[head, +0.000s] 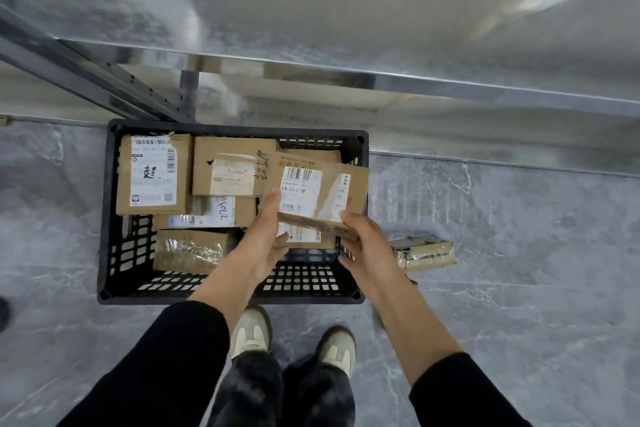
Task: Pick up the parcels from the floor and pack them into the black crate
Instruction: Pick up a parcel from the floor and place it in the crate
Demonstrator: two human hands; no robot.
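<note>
A person standing on a grey marbled floor [519, 288] holds a flat brown cardboard parcel [322, 191] with a white barcode label above the right side of a black plastic lattice crate [107, 218]. The left hand [263, 239] grips the parcel's near left edge, thumb on top and fingers curled beneath; the right hand [367, 246] grips its near right corner in the same way. The parcel is tilted and has not yet been set down.

The job looks close to finished. At least four brown cardboard boxes [154, 177] already lie packed across the crate's far and left parts, with more cardboard showing beneath the held one. Only one tape-wrapped brown parcel [424, 253] is visible on the floor, just beside the crate's right wall. It appears to be the last to go in, though anything outside the camera's view cannot be ruled out.
</note>
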